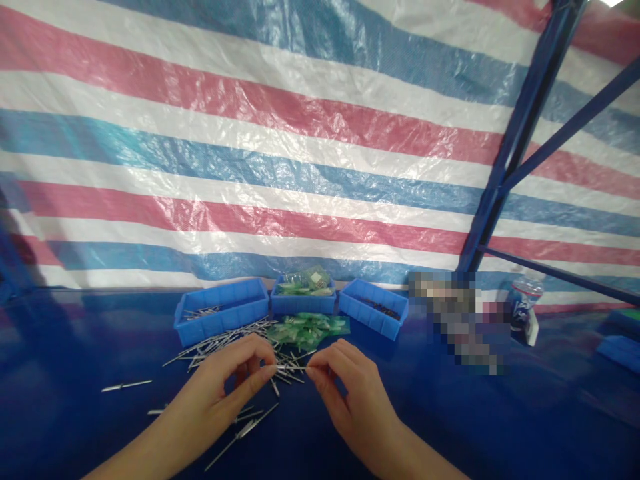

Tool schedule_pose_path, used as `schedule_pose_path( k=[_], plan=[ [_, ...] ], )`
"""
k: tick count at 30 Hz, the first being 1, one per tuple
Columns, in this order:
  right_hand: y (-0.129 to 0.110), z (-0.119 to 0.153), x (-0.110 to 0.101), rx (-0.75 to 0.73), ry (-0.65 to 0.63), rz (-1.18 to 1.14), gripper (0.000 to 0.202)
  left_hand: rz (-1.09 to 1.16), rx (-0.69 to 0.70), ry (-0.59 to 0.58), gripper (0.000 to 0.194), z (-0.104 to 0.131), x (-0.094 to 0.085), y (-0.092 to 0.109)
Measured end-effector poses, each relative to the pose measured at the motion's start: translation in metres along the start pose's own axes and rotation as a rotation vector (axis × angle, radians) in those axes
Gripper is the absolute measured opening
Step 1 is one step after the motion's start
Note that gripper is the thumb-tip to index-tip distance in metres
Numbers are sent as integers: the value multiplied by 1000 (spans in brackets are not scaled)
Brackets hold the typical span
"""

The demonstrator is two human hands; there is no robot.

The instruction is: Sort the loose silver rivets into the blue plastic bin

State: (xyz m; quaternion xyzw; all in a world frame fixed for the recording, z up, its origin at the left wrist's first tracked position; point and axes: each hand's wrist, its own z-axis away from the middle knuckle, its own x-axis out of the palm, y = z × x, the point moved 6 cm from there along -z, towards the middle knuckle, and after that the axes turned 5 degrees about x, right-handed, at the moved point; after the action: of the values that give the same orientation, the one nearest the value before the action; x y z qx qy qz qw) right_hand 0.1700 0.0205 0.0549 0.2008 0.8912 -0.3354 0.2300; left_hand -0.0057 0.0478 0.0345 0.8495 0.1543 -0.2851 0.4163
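A glossy plastic tarpaulin striped red, white and blue (310, 127) fills the background, cut off at the top and both sides. Below it spreads a dark blue, shiny tabletop (500, 427), running past the frame on both sides; its blue surface gives room to the right of the right forearm. A dark blue metal frame (524, 127) leans across the upper right, its top cropped.

At the back edge stand three blue plastic bins: a left one (220, 322) with silver rods, a middle one (303, 305) with green packets, and a right one (367, 321) holding small dark pieces too fine to identify. A pixelated patch (460, 317) right of these hides whatever lies there. Beyond it stands one clear plastic container with a blue label (524, 303).

Two bare hands meet in front of the bins, forearms cropped below. The left hand (245, 373) and the right hand (345, 380) each pinch narrowly, thumb to finger, at opposite ends of one thin silver metal rod (291, 367), its ends covered by fingertips. Behind them lie a heap of green plastic packets (310, 330) and a tangled pile of silver rods (225, 340), both partly hidden and too overlapped to count. One single silver rod (126, 385) lies apart at left.
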Motion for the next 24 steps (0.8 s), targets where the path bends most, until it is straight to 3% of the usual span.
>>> schedule_pose_path(
  k=[4, 10, 17, 24],
  plan=[
    [-2, 2, 4, -38, -25, 32, 11, -10, -3, 28, 26, -1, -3, 0],
    [7, 0, 2, 57, -14, 14, 11, -2, 22, -57, 25, 2, 3, 7],
    [6, 1, 7, 22, -63, 51, 10, -23, 25, 27, 25, -2, -4, 7],
    [10, -1, 5, 94, -62, 34, 12, -26, 31, -59, 27, 1, 2, 8]
  ],
)
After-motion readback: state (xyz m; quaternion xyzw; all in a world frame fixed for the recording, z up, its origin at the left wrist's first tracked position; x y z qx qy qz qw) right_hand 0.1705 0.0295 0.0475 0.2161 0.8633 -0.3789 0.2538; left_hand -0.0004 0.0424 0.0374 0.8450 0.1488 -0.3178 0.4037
